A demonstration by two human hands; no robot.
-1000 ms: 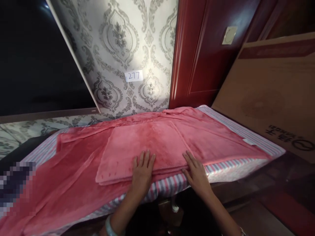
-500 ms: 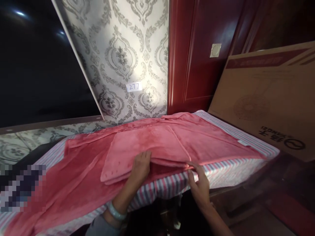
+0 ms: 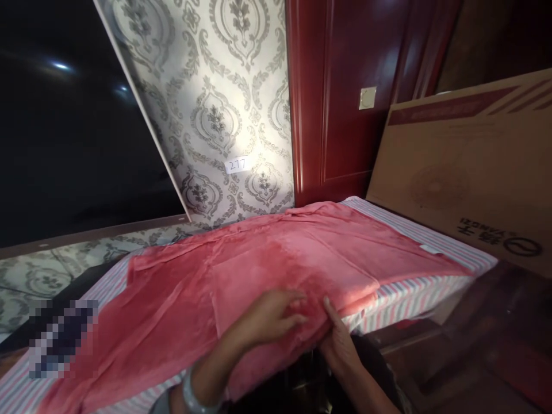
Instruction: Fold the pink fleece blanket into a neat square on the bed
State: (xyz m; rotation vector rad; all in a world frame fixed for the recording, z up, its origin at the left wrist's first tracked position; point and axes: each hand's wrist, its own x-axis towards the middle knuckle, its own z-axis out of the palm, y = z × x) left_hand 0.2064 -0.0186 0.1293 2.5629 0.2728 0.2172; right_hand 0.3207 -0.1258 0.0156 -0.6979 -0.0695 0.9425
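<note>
A folded piece of pink plush cloth [image 3: 254,267] lies on a larger spread of the same pink plush fabric [image 3: 172,305]. Its near edge hangs down past the front of the striped sheet. Over that near edge is my left hand [image 3: 271,315], fingers apart and curved, resting on or just above the cloth. My right hand [image 3: 340,345] pinches the front edge, thumb on top and the other fingers underneath, mostly hidden. A pale bracelet [image 3: 192,397] circles my left wrist.
A striped sheet [image 3: 457,253] covers the surface under the fabric. A large cardboard box [image 3: 470,167] leans at the right. Behind stand a dark screen [image 3: 77,126], patterned wallpaper and a red panel [image 3: 345,126]. A paper marked 277 [image 3: 237,165] is on the wall.
The folded cloth has shifted right and toward me, its near edge now hanging lower. My left hand has moved right and its fingers have spread. The view has turned slightly.
</note>
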